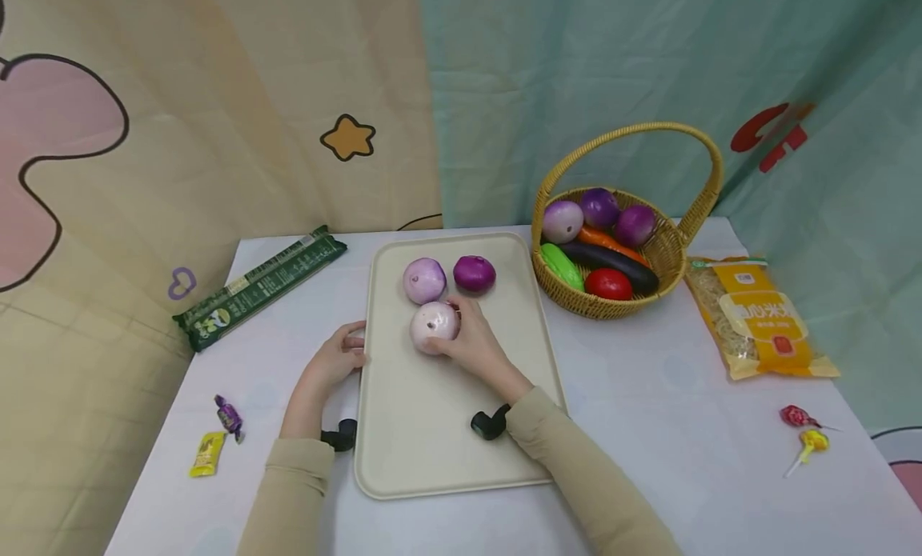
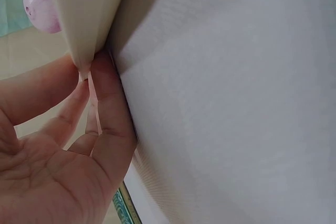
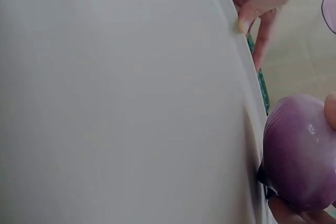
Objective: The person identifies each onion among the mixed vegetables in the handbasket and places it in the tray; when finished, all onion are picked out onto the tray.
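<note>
Your right hand (image 1: 481, 340) curls its thumb and fingers round a glossy, round, pale onion (image 1: 434, 322) at the centre of the frame, above the tray; you can't tell whether it touches. Your left hand (image 1: 334, 360) pinches the left rim of that smooth beige tray (image 1: 421, 444). Beyond sit a lilac onion (image 1: 424, 281) and a deep-purple onion (image 1: 474, 274). Right of frame, a yellow packet (image 1: 767, 312) bears white Chinese characters, partly blurred; upper right stands a woven basket (image 1: 587, 305) of vegetables.

The left hand (image 1: 334, 360) pinches the left edge of the tray (image 1: 425, 436); the right hand (image 1: 475, 340) curls nearer its far edge.
</note>
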Tool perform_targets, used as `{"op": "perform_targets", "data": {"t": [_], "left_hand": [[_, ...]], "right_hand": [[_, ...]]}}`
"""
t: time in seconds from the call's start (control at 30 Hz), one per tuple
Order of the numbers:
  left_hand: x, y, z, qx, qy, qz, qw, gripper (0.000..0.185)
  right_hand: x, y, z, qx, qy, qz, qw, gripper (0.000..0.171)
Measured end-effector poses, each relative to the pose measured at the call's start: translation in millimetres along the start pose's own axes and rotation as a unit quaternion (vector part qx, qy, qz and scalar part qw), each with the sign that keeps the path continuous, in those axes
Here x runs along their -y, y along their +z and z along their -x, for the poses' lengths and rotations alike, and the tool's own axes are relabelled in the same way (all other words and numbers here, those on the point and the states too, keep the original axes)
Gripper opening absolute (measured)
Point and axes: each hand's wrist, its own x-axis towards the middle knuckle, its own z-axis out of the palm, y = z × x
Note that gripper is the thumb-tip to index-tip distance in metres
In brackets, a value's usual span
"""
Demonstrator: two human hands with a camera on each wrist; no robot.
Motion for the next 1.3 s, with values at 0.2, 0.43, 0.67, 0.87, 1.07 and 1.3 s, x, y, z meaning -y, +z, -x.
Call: {"op": "perform_targets", "data": {"t": [0.2,0.43,0.67,0.87,1.07,1.3], "left_hand": [[0.5,-0.8,0.6,-0.002,0.004,-0.008,1.0,0.066],[1.2,1.8,1.1,0.0,0.009,-0.006,0.9999,0.067],[2.3,2.1,1.2,-0.001,0.005,-0.005,1.0,0.067],[1.9,0.1,-0.7,-0.007,0.015,-0.015,0.9997,0.065],[0.5,0.0,-0.5,-0.004,0.021,-0.013,0.9997,0.065],[3.1,0.9,0.4,-0.001,0.018,-0.005,0.9998,0.066]], "right_hand": [[0.9,3.8,-4.0,0.018,-0.019,0.007,1.0,0.073],[-0.8,5.8,-1.9,0.04,-0.029,0.032,0.998,0.084],[1.9,1.8,-1.2,0.047,-0.01,0.031,0.998,0.085],[15.6,-31.9,-1.1,0.026,0.002,-0.02,0.999,0.08],[16.4,-99.7,-6.4,-0.082,0.003,-0.055,0.995,0.058],[-3.6,-161.1,-23.1,-0.229,0.024,-0.025,0.973,0.051]]}}
